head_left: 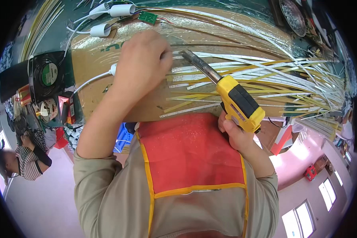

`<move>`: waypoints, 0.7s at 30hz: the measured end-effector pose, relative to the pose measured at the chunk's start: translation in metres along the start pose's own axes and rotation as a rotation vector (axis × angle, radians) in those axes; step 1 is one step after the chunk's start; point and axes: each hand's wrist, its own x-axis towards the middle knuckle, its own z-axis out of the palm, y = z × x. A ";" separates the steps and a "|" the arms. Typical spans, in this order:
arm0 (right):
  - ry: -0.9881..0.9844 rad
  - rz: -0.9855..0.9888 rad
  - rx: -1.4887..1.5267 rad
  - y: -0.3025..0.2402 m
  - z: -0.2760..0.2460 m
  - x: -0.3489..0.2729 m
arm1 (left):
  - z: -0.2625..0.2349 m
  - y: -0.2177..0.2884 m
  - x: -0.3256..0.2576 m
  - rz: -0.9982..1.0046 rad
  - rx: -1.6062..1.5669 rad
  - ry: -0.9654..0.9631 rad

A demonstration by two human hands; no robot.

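"Where was the yellow tool (242, 104)?"

"In your right hand (235, 133), your fingers clamped on it. Its body was over the strips (261, 71), its tip (189, 58) near your left hand (143, 61)."

"And your left fingers?"

"You had them curled above the cardboard (150, 101), your wrist near a white cord (92, 80); I couldn't tell whether they were together."

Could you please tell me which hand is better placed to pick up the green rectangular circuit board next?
Probably the left hand: it is nearer the green circuit board, while the right hand grips the yellow-and-black pistol-shaped tool. Whether the left holds anything is hidden.
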 end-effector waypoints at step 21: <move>0.008 -0.006 -0.028 -0.001 0.003 -0.003 | -0.005 -0.007 -0.007 0.198 0.030 0.054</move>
